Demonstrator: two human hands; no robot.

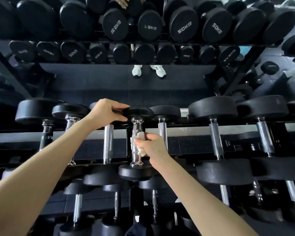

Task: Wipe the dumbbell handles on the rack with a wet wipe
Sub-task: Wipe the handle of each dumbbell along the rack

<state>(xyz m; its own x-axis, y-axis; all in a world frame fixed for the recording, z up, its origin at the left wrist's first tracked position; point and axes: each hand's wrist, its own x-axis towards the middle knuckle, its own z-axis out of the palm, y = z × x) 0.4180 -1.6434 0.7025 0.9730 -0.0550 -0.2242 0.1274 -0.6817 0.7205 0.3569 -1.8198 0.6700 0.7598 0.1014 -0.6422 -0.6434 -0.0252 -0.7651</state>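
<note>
**Wipe (140,136) on one handle, plenty of rack left**

From where I stand by the rack (194,132), the person's right hand (153,147) has its fingers curled round the white wipe. It clamps the wipe against the chrome handle (135,126) of a small dumbbell (134,173), approx. mid top tier. The left hand (107,113) grips that dumbbell's far head (141,112), thumb under & fingers over the rim, prob. to steady or turn it. The dumbbell lies across the rails, near head toward the person.

Progress, my guess: one handle in work, w/ the wipe on its middle-to-lower part. The upper flare & bottom collar are bare of it.

The left neighbour handle (108,142), right neighbour handle (163,133) & bigger handles (215,140) further right show no wet sheen I can read. So I can't tell which are done. No hand is near the lower-tier handles (77,206) either.

I'd call it early-to-mid, most of the rack prob. left.
</note>
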